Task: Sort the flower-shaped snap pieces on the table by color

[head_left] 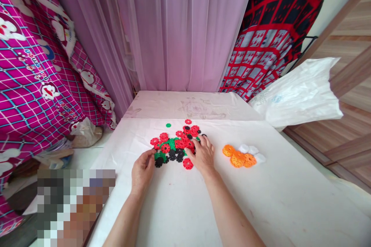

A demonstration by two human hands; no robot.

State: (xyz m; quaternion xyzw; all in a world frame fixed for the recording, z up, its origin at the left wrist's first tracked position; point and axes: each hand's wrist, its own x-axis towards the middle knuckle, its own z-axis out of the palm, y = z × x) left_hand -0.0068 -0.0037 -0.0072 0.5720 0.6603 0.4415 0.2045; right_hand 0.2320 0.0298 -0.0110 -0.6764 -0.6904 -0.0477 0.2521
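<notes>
A loose pile of flat plastic snowflake discs lies on the white-covered table, with red discs (165, 148), green discs (172, 143) and black discs (176, 155) mixed together. At the pile's left edge is my left hand (143, 168), its fingers curled and thumb and forefinger pinched beside a dark disc. Whatever sits in that pinch is too small to make out. My right hand (204, 153) lies over the pile's right side, fingers spread, touching red and black discs and partly hiding them.
Right of the pile are a heap of orange discs (238, 158) and some white discs (260, 157). One green disc (168, 125) lies apart at the back. A white plastic bag (301, 94) stands at the table's right edge. Purple curtains (179, 27) hang behind the table (179, 208).
</notes>
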